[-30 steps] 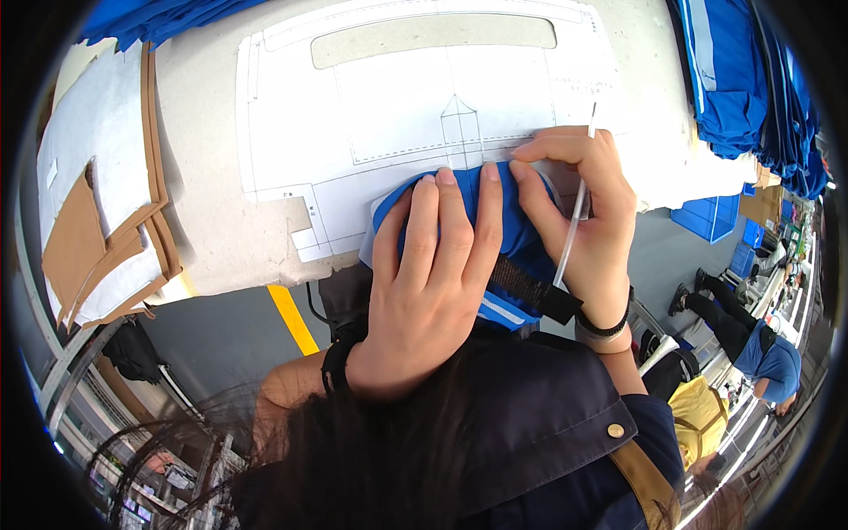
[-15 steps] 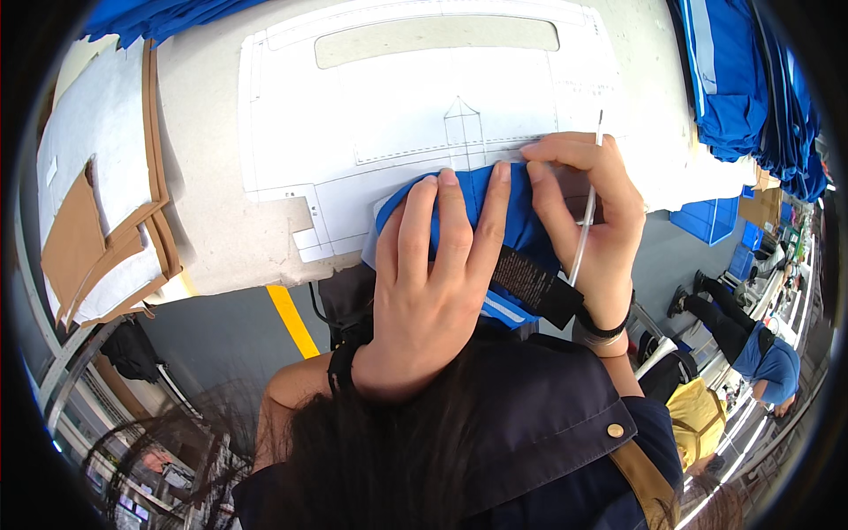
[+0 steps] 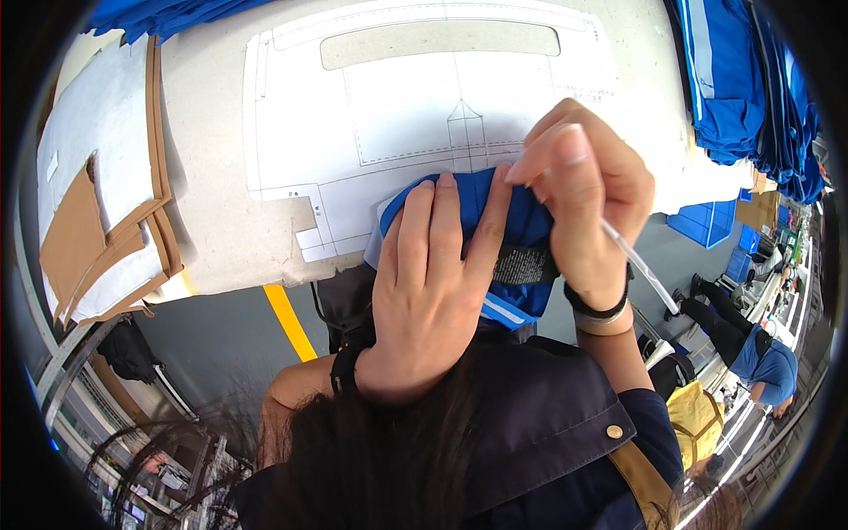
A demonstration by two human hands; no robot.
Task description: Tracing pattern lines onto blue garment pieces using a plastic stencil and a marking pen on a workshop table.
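My left hand [image 3: 433, 256] lies flat, fingers stretched, on a piece of blue fabric [image 3: 473, 196] over the lower edge of a white paper pattern [image 3: 406, 115]. A black label with pale print [image 3: 521, 266] and a white-striped fold [image 3: 508, 309] show at the fabric's near side, beyond the table edge. Close by on the right, my right hand [image 3: 605, 199] is raised and closed round a thin white pen [image 3: 643, 272]. The pen's rear end sticks out toward the lower right; its writing tip is hidden by the hand. Thumb and forefinger hover near the fabric's right side.
Brown and white card templates [image 3: 106, 203] are stacked at the table's left. Blue striped garments [image 3: 733, 97] are piled at the right, with more blue cloth [image 3: 168, 16] at the far left. Blue crates [image 3: 704, 221] and a person in blue [image 3: 768, 358] are off to the right.
My right hand has lifted from the fabric's edge and turned, so the pen now points back to the lower right. My left hand stays put; the paper pattern has shifted slightly.
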